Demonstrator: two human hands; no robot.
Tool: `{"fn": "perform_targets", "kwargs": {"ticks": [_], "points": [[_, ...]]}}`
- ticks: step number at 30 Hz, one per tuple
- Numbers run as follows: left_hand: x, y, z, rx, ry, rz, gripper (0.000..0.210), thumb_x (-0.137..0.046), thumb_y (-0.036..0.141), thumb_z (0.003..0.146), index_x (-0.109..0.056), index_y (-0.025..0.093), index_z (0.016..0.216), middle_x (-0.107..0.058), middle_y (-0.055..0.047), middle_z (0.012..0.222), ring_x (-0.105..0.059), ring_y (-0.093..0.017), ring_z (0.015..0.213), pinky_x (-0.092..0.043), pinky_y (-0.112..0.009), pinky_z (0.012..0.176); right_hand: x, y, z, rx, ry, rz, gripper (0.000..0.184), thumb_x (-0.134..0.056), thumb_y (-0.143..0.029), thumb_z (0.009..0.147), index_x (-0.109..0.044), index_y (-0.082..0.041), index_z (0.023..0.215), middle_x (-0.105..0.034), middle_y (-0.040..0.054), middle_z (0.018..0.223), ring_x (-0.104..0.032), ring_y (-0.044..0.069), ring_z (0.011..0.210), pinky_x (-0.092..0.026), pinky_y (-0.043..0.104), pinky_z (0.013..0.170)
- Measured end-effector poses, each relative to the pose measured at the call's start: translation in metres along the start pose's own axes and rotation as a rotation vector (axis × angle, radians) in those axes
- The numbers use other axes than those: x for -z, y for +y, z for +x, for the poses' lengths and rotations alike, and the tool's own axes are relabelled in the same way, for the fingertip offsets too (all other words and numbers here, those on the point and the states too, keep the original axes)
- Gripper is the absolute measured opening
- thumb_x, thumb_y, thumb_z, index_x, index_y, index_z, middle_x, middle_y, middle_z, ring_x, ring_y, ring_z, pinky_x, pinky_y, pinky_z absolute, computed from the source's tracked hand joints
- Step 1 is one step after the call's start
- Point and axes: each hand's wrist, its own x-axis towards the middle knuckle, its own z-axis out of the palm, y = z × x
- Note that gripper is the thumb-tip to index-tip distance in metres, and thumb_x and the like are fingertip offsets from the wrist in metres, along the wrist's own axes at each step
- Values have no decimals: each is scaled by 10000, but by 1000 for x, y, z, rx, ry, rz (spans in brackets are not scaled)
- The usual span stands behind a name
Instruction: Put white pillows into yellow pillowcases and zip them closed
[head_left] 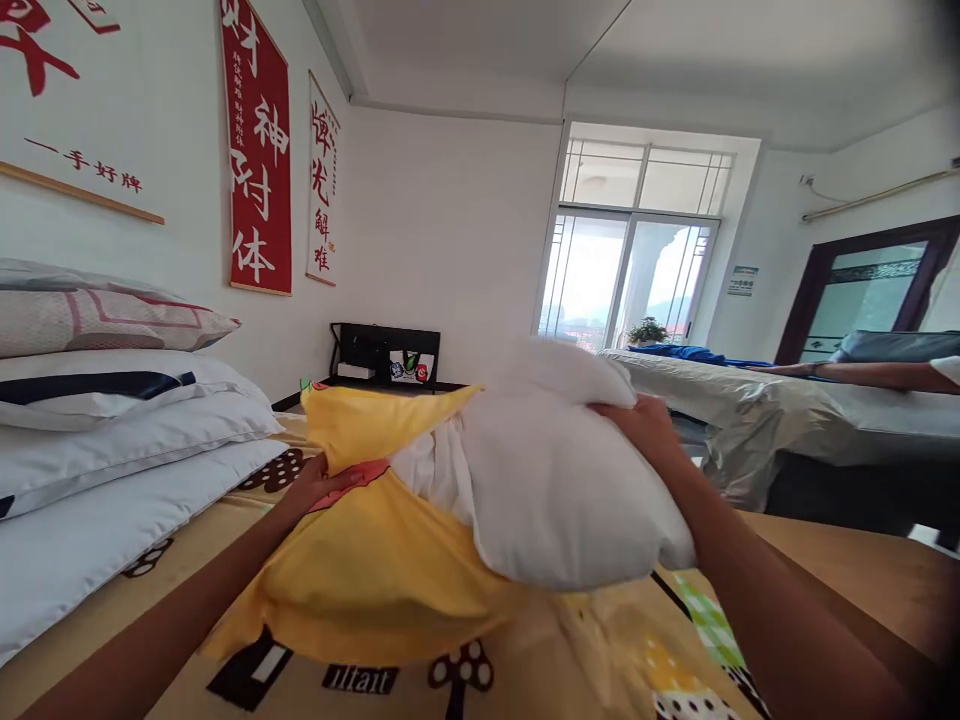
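A white pillow [562, 490] lies partly inside a yellow pillowcase [375, 560], its bulky right part outside the cloth. My left hand [319, 485] is closed on the pillowcase at the left, beside a red patch of its print. At the pillow's upper right, my right hand [645, 425] grips the white pillow, slightly blurred. Both are held above a patterned tan bed sheet [360, 685]. The pillow's left end is hidden by the yellow cloth.
Several white pillows [135, 450] are stacked along the left wall. A black shelf [386, 350] stands at the back. To the right, another person's arm [877, 375] reaches over a plastic-covered surface [832, 400]. A window [630, 250] is behind.
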Motion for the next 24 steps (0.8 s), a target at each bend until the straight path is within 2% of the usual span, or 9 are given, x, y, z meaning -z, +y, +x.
{"fn": "perform_targets", "kwargs": {"ticks": [2, 4, 7, 9, 11, 15, 18, 20, 24], "points": [[-13, 4, 25, -65, 51, 18, 731, -758, 531, 604, -599, 109, 1179, -623, -188, 1242, -562, -341, 1172, -455, -421, 980, 23, -37, 9, 193, 214, -6, 233, -638, -417, 667, -609, -186, 671, -578, -5, 632, -512, 161, 647, -378, 258, 557], [-30, -4, 45, -13, 169, 73, 695, -705, 539, 653, -564, 127, 1194, -613, -188, 1249, -550, -324, 1188, -458, -412, 959, 30, -73, 3, 438, 319, -85, 227, -600, -387, 728, -592, -181, 634, -543, -9, 603, -487, 148, 631, -351, 254, 559], [-51, -31, 48, 136, 279, 127, 634, -685, 515, 623, -550, 169, 1137, -636, -178, 1192, -603, -318, 1100, -505, -409, 843, 9, -95, -34, 821, 186, -327, 169, -536, -222, 742, -668, -148, 816, -576, -2, 630, -512, 151, 622, -363, 261, 581], [-48, -50, 28, 175, 254, 120, 562, -678, 490, 583, -578, 184, 1043, -662, -157, 1138, -640, -310, 1018, -527, -381, 767, -21, -76, -78, 1045, 12, -497, 445, -511, -123, 718, -622, -158, 1147, -642, 12, 738, -558, 167, 677, -413, 276, 641], [-27, -68, -4, 194, 237, 111, 489, -665, 478, 538, -605, 185, 925, -687, -135, 1067, -659, -310, 955, -536, -358, 716, -54, -34, -132, 1186, -120, -619, 604, -482, -65, 749, -479, -166, 1344, -664, 23, 799, -587, 173, 731, -447, 296, 717], [45, -90, -64, 247, 308, 189, 432, -610, 520, 543, -613, 185, 816, -714, -113, 904, -683, -293, 794, -536, -354, 630, -111, 63, -226, 1286, -209, -581, 290, -516, -149, 854, -598, -207, 1126, -626, -33, 651, -554, 146, 571, -449, 281, 625], [77, -76, -82, 150, 338, 290, 465, -560, 546, 656, -621, 184, 942, -710, -117, 976, -679, -283, 857, -549, -356, 696, -135, 100, -252, 1209, -170, -446, 70, -544, -233, 892, -613, -239, 886, -615, -55, 600, -542, 130, 528, -406, 259, 533], [75, -50, -85, -34, 203, 354, 539, -532, 521, 753, -569, 196, 1182, -636, -125, 1217, -610, -294, 1094, -529, -366, 856, -141, 106, -252, 1154, -249, -424, 104, -572, -268, 884, -588, -240, 786, -680, -45, 719, -609, 143, 648, -426, 254, 571], [35, -19, -104, -287, -370, 627, 823, -640, 485, 774, -254, 358, 1490, -290, -20, 1549, -314, -288, 1396, -333, -397, 1119, -119, 100, -235, 1113, -638, -410, 85, -580, -343, 883, -630, -276, 868, -707, -50, 800, -635, 129, 668, -438, 216, 540]]}}
